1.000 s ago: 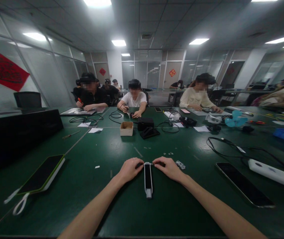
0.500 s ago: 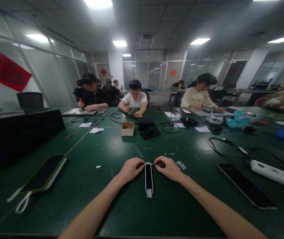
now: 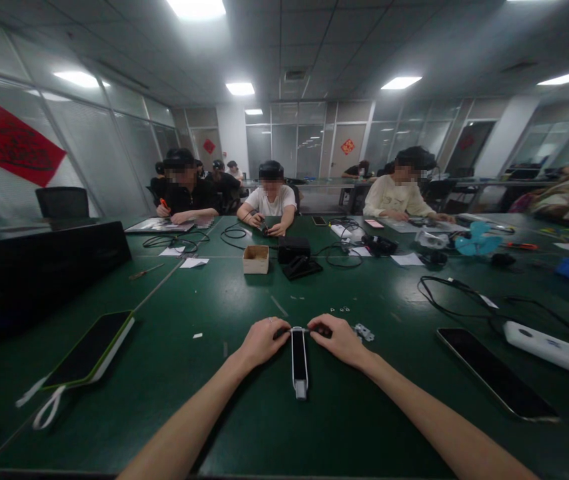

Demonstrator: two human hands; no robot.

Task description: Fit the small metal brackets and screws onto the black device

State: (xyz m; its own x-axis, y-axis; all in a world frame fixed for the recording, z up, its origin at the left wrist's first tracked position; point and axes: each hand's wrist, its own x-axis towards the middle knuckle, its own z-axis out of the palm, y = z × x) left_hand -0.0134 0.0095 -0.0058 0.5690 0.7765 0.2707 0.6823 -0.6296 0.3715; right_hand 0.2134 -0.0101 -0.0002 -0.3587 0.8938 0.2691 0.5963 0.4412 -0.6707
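A narrow white-framed device with a black face lies lengthwise on the green table, its light grey end toward me. At its far end, my left hand is closed around a small dark handle on the left side. Opposite it, my right hand pinches another dark handle; a thin metallic part shows between it and the device. Both look like small screwdrivers, but fingers cover much of them. Small grey metal parts lie beside my right hand, and several tiny rings lie beyond it.
At left lies a green-edged tablet-like device with a white strap. A phone, a white power strip and black cable are at right. An open cardboard box and black case stand ahead; people sit across the table.
The view has shifted very slightly. Both hands keep the same grip at the device's far end, with no clear movement of the things on the table.
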